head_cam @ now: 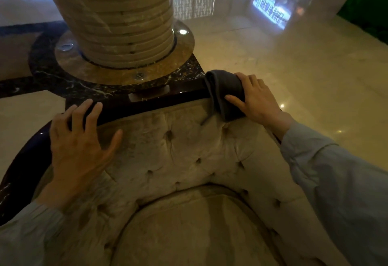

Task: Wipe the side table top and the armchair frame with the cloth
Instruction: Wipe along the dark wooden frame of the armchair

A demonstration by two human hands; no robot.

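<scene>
the right hand [257,97] has its fingers curled over a folded dark grey cloth [225,93], thumb pressed on the near side, gripping it against the top rail of the armchair frame [168,100]. the cloth drapes over the dark glossy rail, one end hanging down onto the upholstery. the left hand [80,141] lies flat with fingers spread and holding nothing, fingertips reaching over the same dark rail further along its curve, palm and thumb resting on the tufted backrest [180,152]. both arms wear pale grey sleeves [336,171]. the backrest is beige buttoned fabric curving around a rounded seat cushion [189,230] near the bottom edge. just behind the chair stands a wide ribbed stone column [117,13] on a round brown base ring [117,74], bordered by black veined marble inlay [46,74]. polished cream floor [294,66] spreads to the right, with bright reflections. no side table can be made out.
</scene>
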